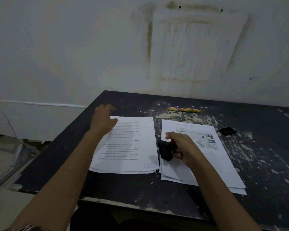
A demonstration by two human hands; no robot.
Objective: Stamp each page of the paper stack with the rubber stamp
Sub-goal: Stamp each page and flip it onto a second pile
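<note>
Two stacks of printed paper lie side by side on a worn black table (173, 194). The left stack (132, 147) shows text and a faint blue stamp mark near its lower right corner. The right stack (207, 155) shows a table with dark blocks. My left hand (103, 120) rests on the far left corner of the left stack, fingers relaxed. My right hand (180, 145) grips the rubber stamp (165, 150), black base with a red handle, tilted and held above the gap between the two stacks.
Two coloured pencils (183, 109) lie near the wall at the back. A small black stamp pad or lid (227, 131) sits right of the right stack. The table's left edge drops to the floor; the wall stands close behind.
</note>
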